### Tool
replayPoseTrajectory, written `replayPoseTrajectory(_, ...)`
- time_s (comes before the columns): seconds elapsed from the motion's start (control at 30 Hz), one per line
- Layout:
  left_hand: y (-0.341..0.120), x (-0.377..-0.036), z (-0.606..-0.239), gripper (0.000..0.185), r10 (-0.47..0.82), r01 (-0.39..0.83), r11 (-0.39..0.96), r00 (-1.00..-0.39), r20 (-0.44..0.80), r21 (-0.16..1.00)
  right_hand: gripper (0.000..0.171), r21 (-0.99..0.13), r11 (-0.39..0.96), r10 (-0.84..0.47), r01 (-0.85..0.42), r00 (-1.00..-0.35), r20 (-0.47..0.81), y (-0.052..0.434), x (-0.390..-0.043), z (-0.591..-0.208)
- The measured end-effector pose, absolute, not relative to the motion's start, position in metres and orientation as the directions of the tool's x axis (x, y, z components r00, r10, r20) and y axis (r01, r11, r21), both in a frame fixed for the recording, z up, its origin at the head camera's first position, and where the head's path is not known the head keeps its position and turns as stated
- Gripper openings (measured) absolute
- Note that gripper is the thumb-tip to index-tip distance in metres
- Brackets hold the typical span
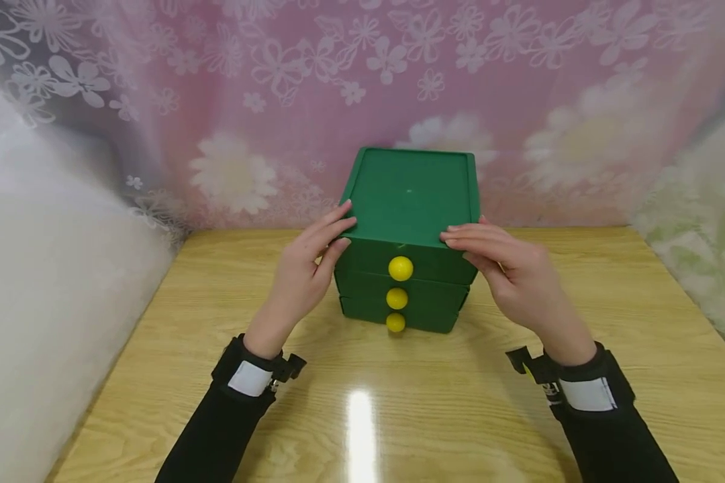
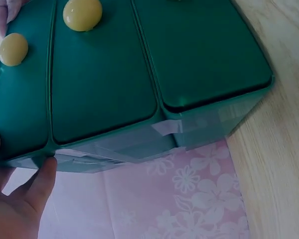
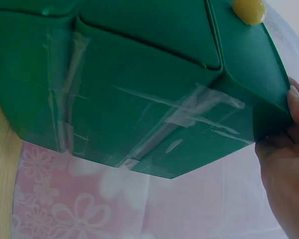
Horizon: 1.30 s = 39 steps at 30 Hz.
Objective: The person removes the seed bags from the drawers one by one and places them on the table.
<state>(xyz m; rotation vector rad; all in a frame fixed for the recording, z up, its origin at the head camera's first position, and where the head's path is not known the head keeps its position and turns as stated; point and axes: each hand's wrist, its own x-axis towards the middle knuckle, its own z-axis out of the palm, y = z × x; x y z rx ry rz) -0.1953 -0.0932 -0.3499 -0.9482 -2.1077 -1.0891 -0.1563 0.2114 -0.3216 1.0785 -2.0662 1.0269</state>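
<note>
A green three-drawer box stands upright at the back middle of the wooden table. Its drawers are closed, each with a yellow knob: top, middle, bottom. My left hand touches the box's front left top corner with straight fingers, the thumb against the side. My right hand lays straight fingers on the front right top edge. In the left wrist view the box fills the frame, with my left hand at its corner. Clear tape crosses the box side beside my right hand.
A pink floral curtain hangs close behind the box. White fabric borders the table's left edge and pale fabric the right. Bare tabletop lies in front of the box, with a light glare on it.
</note>
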Motion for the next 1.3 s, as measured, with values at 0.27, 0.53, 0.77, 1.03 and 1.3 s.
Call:
replayPoseTrajectory(0.27, -0.094, -0.192, -0.353, 0.036, 0.271, 0.792, 0.38, -0.589, 0.761, 0.478, 0.042, -0.417, 0.367, -0.355, -0.831, -0.54, 0.763, 0.209, -0.157, -0.326)
replayPoseTrajectory(0.53, -0.087, -0.197, -0.349, 0.034, 0.268, 0.819, 0.373, -0.545, 0.795, 0.435, 0.043, -0.468, 0.366, -0.331, -0.804, -0.583, 0.742, 0.216, -0.16, -0.32)
replayPoseTrajectory(0.77, -0.084, -0.202, -0.344, 0.032, 0.297, 0.837, 0.368, -0.519, 0.801, 0.405, 0.042, -0.493, 0.391, -0.306, -0.777, -0.615, 0.726, 0.222, -0.164, -0.315)
replayPoseTrajectory(1.03, -0.081, -0.207, -0.342, 0.03, 0.287, 0.854, 0.328, -0.498, 0.818, 0.405, 0.04, -0.528, 0.384, -0.272, -0.757, -0.64, 0.719, 0.225, -0.171, -0.317)
replayPoseTrajectory(1.3, -0.076, -0.216, -0.344, 0.028, 0.251, 0.86, 0.322, -0.48, 0.84, 0.395, 0.036, -0.541, 0.405, -0.25, -0.737, -0.659, 0.709, 0.227, -0.177, -0.315)
